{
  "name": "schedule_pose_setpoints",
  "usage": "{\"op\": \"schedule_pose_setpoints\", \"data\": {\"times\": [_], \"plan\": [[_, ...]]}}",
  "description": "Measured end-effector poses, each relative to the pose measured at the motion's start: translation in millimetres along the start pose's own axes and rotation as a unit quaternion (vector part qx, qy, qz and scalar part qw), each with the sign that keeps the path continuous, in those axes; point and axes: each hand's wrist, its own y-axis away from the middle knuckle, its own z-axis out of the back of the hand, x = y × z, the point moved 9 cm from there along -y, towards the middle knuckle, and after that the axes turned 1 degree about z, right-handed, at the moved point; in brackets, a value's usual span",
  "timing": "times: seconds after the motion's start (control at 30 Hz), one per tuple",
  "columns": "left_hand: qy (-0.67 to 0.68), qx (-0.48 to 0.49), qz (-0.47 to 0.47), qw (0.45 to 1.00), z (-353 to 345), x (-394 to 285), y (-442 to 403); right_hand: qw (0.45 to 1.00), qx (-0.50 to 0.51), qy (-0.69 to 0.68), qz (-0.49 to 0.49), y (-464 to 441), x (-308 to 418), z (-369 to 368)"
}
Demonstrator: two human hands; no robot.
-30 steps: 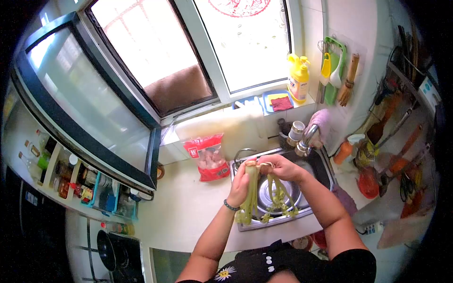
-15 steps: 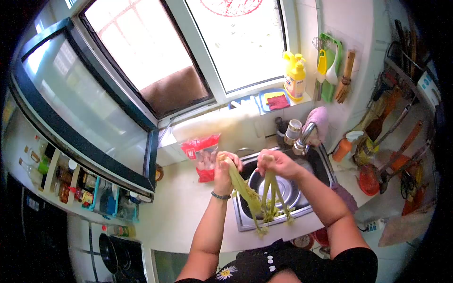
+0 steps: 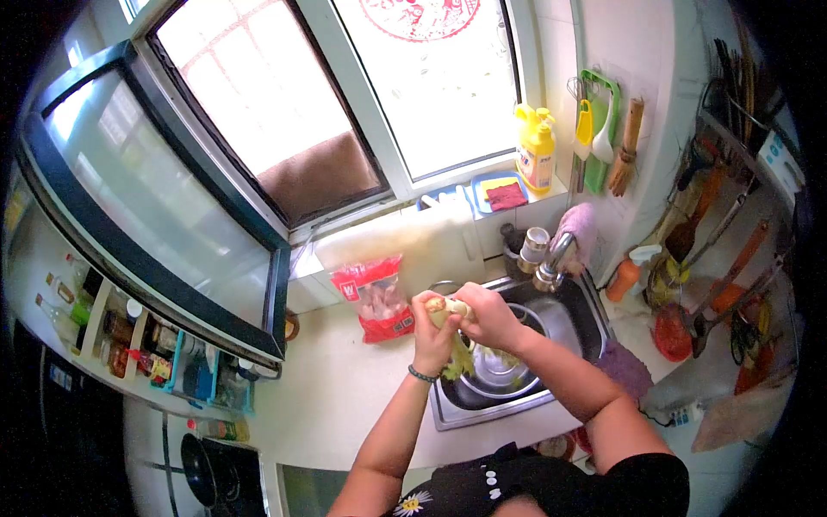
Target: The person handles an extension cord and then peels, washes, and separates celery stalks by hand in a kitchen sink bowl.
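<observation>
My left hand (image 3: 431, 334) is closed around a bunch of celery (image 3: 458, 360), its pale root end poking up above the fingers. Right beside it, my right hand (image 3: 493, 316) is closed at the same end, with the fingers of both hands nearly meeting. Green leafy parts hang below the hands, over the near left part of the sink (image 3: 448, 422). A round metal basin (image 3: 541, 324) sits in the sink, and some green bits show inside it. Most of the stalks are hidden by my hands and forearms.
A red printed bag (image 3: 379, 297) lies on the counter left of the sink. The faucet (image 3: 551, 269) stands behind it, draped with a pink cloth (image 3: 580, 231). Yellow bottles (image 3: 537, 153) stand on the sill. Utensils hang on the right wall; an open window pane (image 3: 172, 198) juts in at left.
My hands have come together at the celery's root end. The stalks that hung apart from my right hand now mostly drop out of sight behind the hands.
</observation>
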Motion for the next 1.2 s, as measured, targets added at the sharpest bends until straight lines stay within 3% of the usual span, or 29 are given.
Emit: {"op": "schedule_pose_setpoints", "data": {"times": [0.07,0.1,0.13,0.2,0.37,0.47,0.6,0.7,0.73,0.8,0.9,1.03,1.13,1.2], "plan": [[-0.146,-0.06,-0.063,0.985,4,-18,7,0.999,-0.03,0.027,-0.007,1,1,4],[-0.182,-0.054,-0.036,0.981,2,-18,7,0.997,-0.074,0.012,0.035,1,8,8],[-0.179,-0.052,-0.036,0.982,0,-18,8,0.99,-0.118,-0.002,0.078,4,12,13],[-0.167,0.01,0.004,0.986,-10,-7,8,0.992,-0.1,0.001,0.075,12,8,11],[-0.182,0.072,0.005,0.981,-15,-16,11,0.991,-0.096,0.045,0.078,19,13,15],[-0.119,0.126,-0.001,0.985,-12,-12,7,0.992,-0.073,0.064,0.077,21,20,19],[0.049,0.26,0.149,0.953,-14,11,26,0.989,0.025,0.08,0.119,17,31,25],[0.125,0.26,0.094,0.953,1,-8,22,0.982,0.06,0.074,0.163,14,40,29],[0.282,0.172,0.107,0.938,27,-14,19,0.987,0.041,0.058,0.143,11,33,45],[0.402,0.165,0.031,0.9,52,-44,2,0.987,0.04,0.064,0.143,12,25,52],[0.412,0.128,0.005,0.902,71,-68,-10,0.952,0.192,0.205,0.119,16,24,7],[0.442,0.089,0.01,0.893,89,-71,-13,0.919,0.297,0.257,0.04,26,-24,-54],[0.448,0.041,0.029,0.893,91,-56,-11,0.919,0.31,0.244,0.01,53,-91,-104],[0.449,-0.002,0.027,0.893,92,-42,-10,0.924,0.355,0.096,-0.101,78,-120,-127]]}}
